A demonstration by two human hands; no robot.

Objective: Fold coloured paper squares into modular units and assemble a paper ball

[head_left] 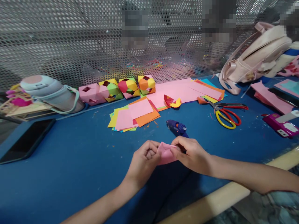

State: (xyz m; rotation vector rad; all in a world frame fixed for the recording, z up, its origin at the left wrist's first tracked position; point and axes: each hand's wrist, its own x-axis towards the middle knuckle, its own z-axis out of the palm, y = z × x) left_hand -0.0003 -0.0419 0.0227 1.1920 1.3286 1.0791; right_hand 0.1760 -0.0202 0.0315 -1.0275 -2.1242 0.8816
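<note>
I'm looking at one perforated metal screen [70, 34] running behind one blue table [81, 174]. One pale pink backpack [261, 56] leans at the far right against the screen. One large pink sheet [177, 88] lies along the back, with smaller papers over its right end. One grey flask [46, 90] tilts at the left, and one dark phone [28, 140] lies nearer the left edge. Four folded paper blocks [130, 84] stand in a row beside the flask, the leftmost pink, the others multicoloured. In front of them is a fanned stack of coloured paper [137, 115], too overlapped for me to count. I see at least one pair of scissors [225, 119], with a yellow loop and a red one, and one blue glue gun [176, 126] just beyond the hands.

Two hands work at the near middle of the table. The left hand [146, 155] has its fingers curled, pinching the left edge of one small folded pink paper [166, 154]. The right hand [192, 152] pinches its right edge between thumb and fingers, so the paper sits between both.
</note>
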